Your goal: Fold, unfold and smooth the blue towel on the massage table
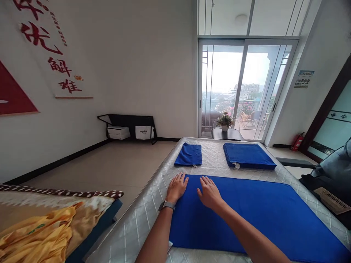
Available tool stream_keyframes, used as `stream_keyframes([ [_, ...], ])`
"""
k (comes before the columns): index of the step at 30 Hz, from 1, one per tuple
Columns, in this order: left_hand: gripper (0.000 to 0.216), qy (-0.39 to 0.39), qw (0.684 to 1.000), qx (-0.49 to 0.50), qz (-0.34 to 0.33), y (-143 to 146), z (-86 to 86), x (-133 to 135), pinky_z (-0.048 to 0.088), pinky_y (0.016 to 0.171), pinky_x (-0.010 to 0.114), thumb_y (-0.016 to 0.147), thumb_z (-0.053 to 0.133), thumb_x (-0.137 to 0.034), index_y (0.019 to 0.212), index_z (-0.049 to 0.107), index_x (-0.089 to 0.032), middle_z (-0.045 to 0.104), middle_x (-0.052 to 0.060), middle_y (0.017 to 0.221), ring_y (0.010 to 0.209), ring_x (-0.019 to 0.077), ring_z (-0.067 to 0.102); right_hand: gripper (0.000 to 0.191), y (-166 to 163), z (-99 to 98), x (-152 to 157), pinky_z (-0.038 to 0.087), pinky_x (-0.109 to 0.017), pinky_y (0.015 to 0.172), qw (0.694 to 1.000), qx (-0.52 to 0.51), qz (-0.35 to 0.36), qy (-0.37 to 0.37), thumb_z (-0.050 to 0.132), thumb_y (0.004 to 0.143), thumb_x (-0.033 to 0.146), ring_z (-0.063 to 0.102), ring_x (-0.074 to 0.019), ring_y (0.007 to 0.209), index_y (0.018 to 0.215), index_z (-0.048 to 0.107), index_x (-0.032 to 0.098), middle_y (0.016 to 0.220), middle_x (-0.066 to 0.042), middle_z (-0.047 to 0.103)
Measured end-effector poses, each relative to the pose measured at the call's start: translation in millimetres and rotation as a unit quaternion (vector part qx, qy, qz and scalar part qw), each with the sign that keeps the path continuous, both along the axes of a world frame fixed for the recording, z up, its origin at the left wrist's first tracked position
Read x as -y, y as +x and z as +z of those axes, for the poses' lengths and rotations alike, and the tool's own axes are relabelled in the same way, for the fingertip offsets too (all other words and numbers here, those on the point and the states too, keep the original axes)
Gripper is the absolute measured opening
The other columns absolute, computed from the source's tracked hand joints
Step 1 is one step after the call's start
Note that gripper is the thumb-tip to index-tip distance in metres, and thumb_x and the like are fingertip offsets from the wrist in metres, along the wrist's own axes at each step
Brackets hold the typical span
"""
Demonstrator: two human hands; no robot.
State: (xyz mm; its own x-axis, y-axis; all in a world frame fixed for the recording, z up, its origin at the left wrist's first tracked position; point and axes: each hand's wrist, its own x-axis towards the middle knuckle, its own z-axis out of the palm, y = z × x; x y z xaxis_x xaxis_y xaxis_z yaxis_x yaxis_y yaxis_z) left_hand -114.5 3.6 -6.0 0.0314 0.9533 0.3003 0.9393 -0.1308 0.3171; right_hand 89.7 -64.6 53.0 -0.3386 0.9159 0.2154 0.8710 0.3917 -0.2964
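A large blue towel (260, 215) lies spread flat on a grey quilted mattress (142, 215). My left hand (177, 187) rests flat on the towel's far left corner, fingers spread, partly over the mattress; a watch is on that wrist. My right hand (210, 191) lies flat on the towel just to the right, fingers stretched out. Neither hand holds anything. Beyond them on the mattress sit a small folded blue towel (189, 154) and a larger folded blue towel (248, 155), both apart from my hands.
A patterned blanket with yellow cloth (46, 226) lies at the lower left. Tiled floor (109, 164) runs left of the mattress. A potted plant on a small table (225, 122) stands before glass sliding doors. A dark bag (329, 175) sits at the right edge.
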Motion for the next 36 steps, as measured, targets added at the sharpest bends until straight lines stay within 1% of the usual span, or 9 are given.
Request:
stream_keyframes([
  [5, 0.053, 0.078, 0.995, 0.059, -0.002, -0.7, 13.0, -0.3, 0.037, 0.118, 0.048, 0.105, 0.029, -0.047, 0.130, 0.066, -0.018, 0.064, 0.015, 0.139, 0.135, 0.0277, 0.055, 0.064, -67.0, -10.8, -25.9, 0.017, -0.044, 0.125, 1.000, 0.006, -0.008, -0.026, 0.038, 0.099, 0.035, 0.022, -0.0276, 0.154, 0.157, 0.035, 0.007, 0.164, -0.016, 0.032],
  [7, 0.056, 0.099, 0.988, 0.118, -0.016, -0.4, 19.4, -0.5, 0.038, 0.117, 0.045, 0.106, 0.025, -0.048, 0.126, 0.067, -0.018, 0.067, 0.015, 0.135, 0.131, 0.0252, 0.058, 0.064, -82.0, -15.8, -34.6, 0.016, -0.046, 0.125, 0.999, 0.013, 0.000, -0.031, 0.036, 0.100, 0.032, 0.021, -0.0287, 0.154, 0.159, 0.030, 0.008, 0.164, -0.016, 0.030],
  [9, 0.059, 0.096, 0.975, 0.196, -0.039, 1.4, 24.3, 0.2, 0.042, 0.114, 0.038, 0.106, 0.021, -0.049, 0.126, 0.067, -0.017, 0.068, 0.014, 0.133, 0.129, 0.0215, 0.060, 0.067, -90.6, -22.2, -40.6, 0.016, -0.048, 0.125, 0.999, 0.019, 0.020, -0.034, 0.036, 0.100, 0.031, 0.018, -0.0302, 0.155, 0.161, 0.025, 0.008, 0.166, -0.016, 0.027],
  [12, 0.063, 0.054, 0.958, 0.268, -0.088, 6.6, 25.5, 1.6, 0.044, 0.112, 0.033, 0.105, 0.019, -0.053, 0.129, 0.065, -0.017, 0.068, 0.012, 0.135, 0.128, 0.0195, 0.061, 0.070, -94.7, -33.6, -45.4, 0.015, -0.051, 0.125, 0.997, 0.030, 0.052, -0.043, 0.039, 0.099, 0.035, 0.015, -0.0316, 0.155, 0.162, 0.020, 0.010, 0.167, -0.016, 0.020],
  [15, 0.064, -0.003, 0.957, 0.260, -0.128, 10.3, 19.8, 0.2, 0.039, 0.116, 0.036, 0.104, 0.023, -0.057, 0.129, 0.066, -0.017, 0.064, 0.012, 0.141, 0.135, 0.0216, 0.056, 0.071, -93.7, -42.2, -47.6, 0.012, -0.050, 0.126, 0.996, 0.045, 0.062, -0.048, 0.041, 0.098, 0.036, 0.014, -0.0305, 0.155, 0.162, 0.022, 0.009, 0.167, -0.017, 0.019],
  [18, 0.066, -0.040, 0.957, 0.265, -0.113, 9.2, 13.0, -3.6, 0.032, 0.121, 0.040, 0.103, 0.024, -0.059, 0.131, 0.065, -0.014, 0.060, 0.014, 0.145, 0.142, 0.0232, 0.048, 0.075, -92.1, -44.7, -48.4, 0.012, -0.051, 0.125, 0.996, 0.043, 0.066, -0.045, 0.043, 0.097, 0.036, 0.011, -0.0299, 0.156, 0.163, 0.018, 0.010, 0.168, -0.016, 0.016],
  [22, 0.066, -0.043, 0.955, 0.279, -0.095, 5.4, 9.4, -6.3, 0.031, 0.122, 0.037, 0.103, 0.022, -0.057, 0.136, 0.061, -0.014, 0.057, 0.014, 0.148, 0.144, 0.0206, 0.045, 0.076, -90.7, -43.0, -47.5, 0.013, -0.053, 0.125, 0.996, 0.027, 0.075, -0.043, 0.042, 0.097, 0.036, 0.008, -0.0311, 0.156, 0.163, 0.015, 0.009, 0.168, -0.016, 0.013],
  [29, 0.070, -0.043, 0.960, 0.265, -0.078, 2.9, 8.8, -4.2, 0.034, 0.120, 0.034, 0.103, 0.021, -0.058, 0.139, 0.058, -0.011, 0.058, 0.015, 0.147, 0.142, 0.0206, 0.048, 0.075, -89.9, -42.0, -45.5, 0.011, -0.050, 0.125, 0.996, 0.015, 0.071, -0.043, 0.041, 0.099, 0.037, 0.008, -0.0304, 0.156, 0.162, 0.015, 0.006, 0.168, -0.018, 0.015],
  [36, 0.074, -0.050, 0.960, 0.261, -0.086, -1.6, 5.4, -6.5, 0.036, 0.118, 0.036, 0.103, 0.016, -0.061, 0.134, 0.061, -0.011, 0.062, 0.016, 0.143, 0.138, 0.0221, 0.053, 0.070, -84.3, -35.4, -42.8, 0.011, -0.047, 0.125, 0.997, 0.011, 0.054, -0.061, 0.036, 0.101, 0.035, 0.012, -0.0259, 0.156, 0.163, 0.017, 0.010, 0.168, -0.014, 0.019],
])
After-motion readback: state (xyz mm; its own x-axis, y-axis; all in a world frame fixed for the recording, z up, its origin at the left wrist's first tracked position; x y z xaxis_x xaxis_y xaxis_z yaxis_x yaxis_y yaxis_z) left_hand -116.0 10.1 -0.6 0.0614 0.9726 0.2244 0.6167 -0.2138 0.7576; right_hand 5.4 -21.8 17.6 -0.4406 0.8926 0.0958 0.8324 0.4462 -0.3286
